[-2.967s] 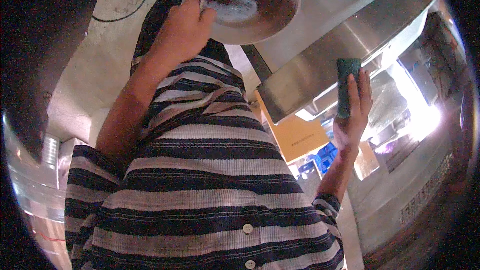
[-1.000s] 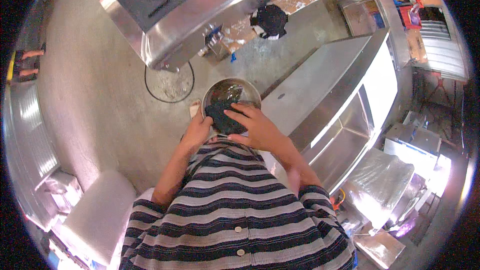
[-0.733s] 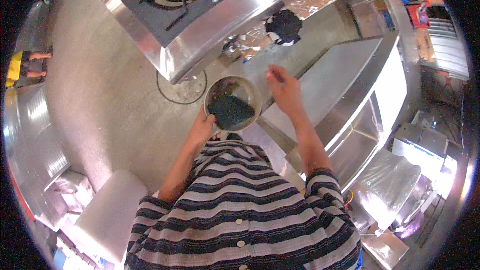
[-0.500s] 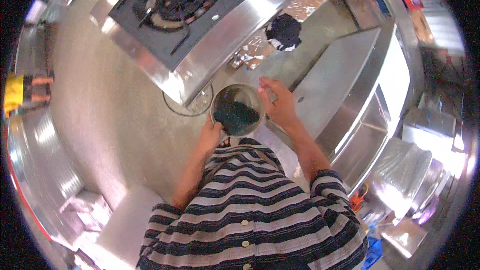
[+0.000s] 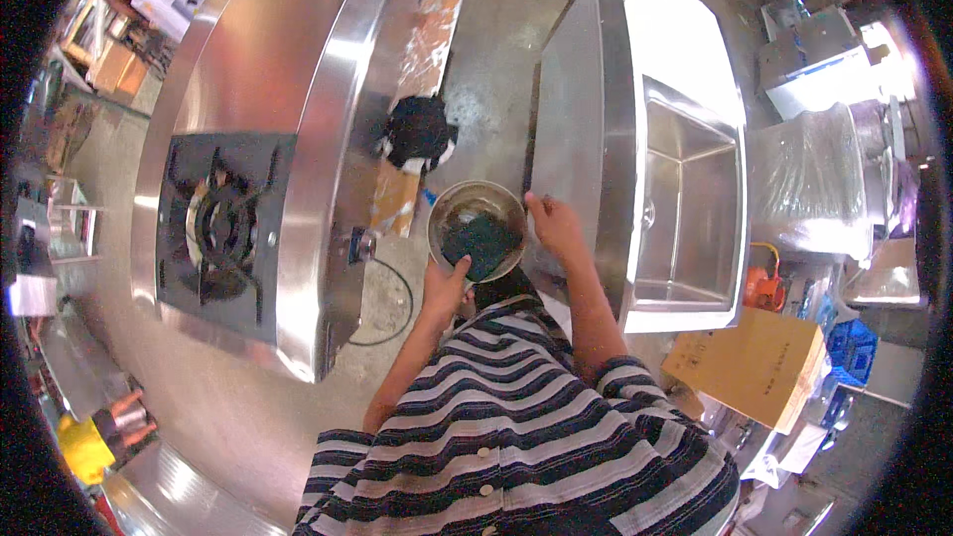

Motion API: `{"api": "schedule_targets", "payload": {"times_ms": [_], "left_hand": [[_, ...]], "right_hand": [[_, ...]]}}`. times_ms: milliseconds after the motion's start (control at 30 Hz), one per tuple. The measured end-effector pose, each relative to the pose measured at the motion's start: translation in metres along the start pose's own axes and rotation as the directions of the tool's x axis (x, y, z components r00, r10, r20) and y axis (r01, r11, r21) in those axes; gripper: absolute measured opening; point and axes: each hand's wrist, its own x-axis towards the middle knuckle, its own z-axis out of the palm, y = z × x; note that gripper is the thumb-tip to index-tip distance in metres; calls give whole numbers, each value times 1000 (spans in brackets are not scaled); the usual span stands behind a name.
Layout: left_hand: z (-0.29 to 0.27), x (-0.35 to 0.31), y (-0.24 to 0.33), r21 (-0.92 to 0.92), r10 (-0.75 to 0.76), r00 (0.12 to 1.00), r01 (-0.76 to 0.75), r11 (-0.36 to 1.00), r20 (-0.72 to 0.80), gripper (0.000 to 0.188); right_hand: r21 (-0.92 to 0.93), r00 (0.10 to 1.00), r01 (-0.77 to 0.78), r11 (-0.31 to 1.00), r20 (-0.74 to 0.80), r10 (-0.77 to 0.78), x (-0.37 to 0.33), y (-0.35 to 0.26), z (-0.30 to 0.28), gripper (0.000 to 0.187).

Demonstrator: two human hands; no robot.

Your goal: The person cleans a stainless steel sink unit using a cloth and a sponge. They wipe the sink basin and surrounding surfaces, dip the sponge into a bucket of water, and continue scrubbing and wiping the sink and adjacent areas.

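Note:
A round metal bowl (image 5: 443, 206) is in front of my waist, tilted so its inside shows. A dark greenish-black mass (image 5: 482, 244) lies in its lower part; whether it is cloth, a pad or liquid I cannot tell. My left hand (image 5: 446, 286) grips the bowl at its near left side, thumb over the rim and fingers hidden beneath. Beside the right rim is my right hand (image 5: 558, 230), fingers curled in and thumb close to them. Anything between those fingertips is too small to make out.
A stainless stove (image 5: 328, 139) with a black burner (image 5: 220, 223) stands left. To the right is a steel counter with a sink (image 5: 690, 208). A black bundle (image 5: 419, 133) rests on the stove's low ledge. Behind the sink sits a cardboard box (image 5: 749, 362). Far left, a person in yellow (image 5: 87, 449).
My view has turned right, so the stove now lies to the left and the sink shows fully. The right hand's fingers, outstretched before, are curled. My left hand still holds the bowl.

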Motion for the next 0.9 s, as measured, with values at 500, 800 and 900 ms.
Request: {"api": "schedule_targets", "payload": {"times_ms": [500, 800, 900], "left_hand": [[119, 245, 135, 561, 112, 993, -116, 820, 42, 56], [111, 354, 230, 581, 455, 858, -249, 775, -238, 50], [99, 413, 233, 684, 573, 779, -274, 676, -253, 43]], "right_hand": [[-68, 990, 138, 988, -7, -139, 216, -24, -105, 42], [19, 998, -62, 998, 11, 62, 343, -48, -123, 38], [-71, 992, -57, 996, -113, 48, 382, -53, -117, 38]]}}
